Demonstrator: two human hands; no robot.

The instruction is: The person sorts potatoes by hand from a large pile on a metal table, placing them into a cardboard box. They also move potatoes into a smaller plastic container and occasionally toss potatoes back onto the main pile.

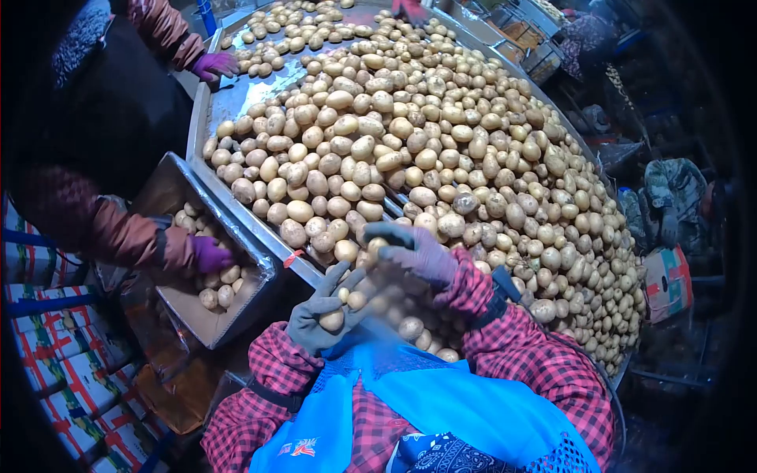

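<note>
Potatoes are heaped across a metal sorting table in front of me. My left hand, in a grey glove, is closed around a potato, with smaller potatoes by its fingers, near the table's front edge. Just above the heap, my right hand, in a grey-purple glove, curls its fingers round another potato. Motion blurs the space between my hands, where more potatoes show above my blue apron.
On the left, a co-worker's purple-gloved hand reaches into a cardboard box holding potatoes; their other hand rests at the table's rim. Printed cartons are stacked at lower left. Another person's red-gloved hand is at the far edge.
</note>
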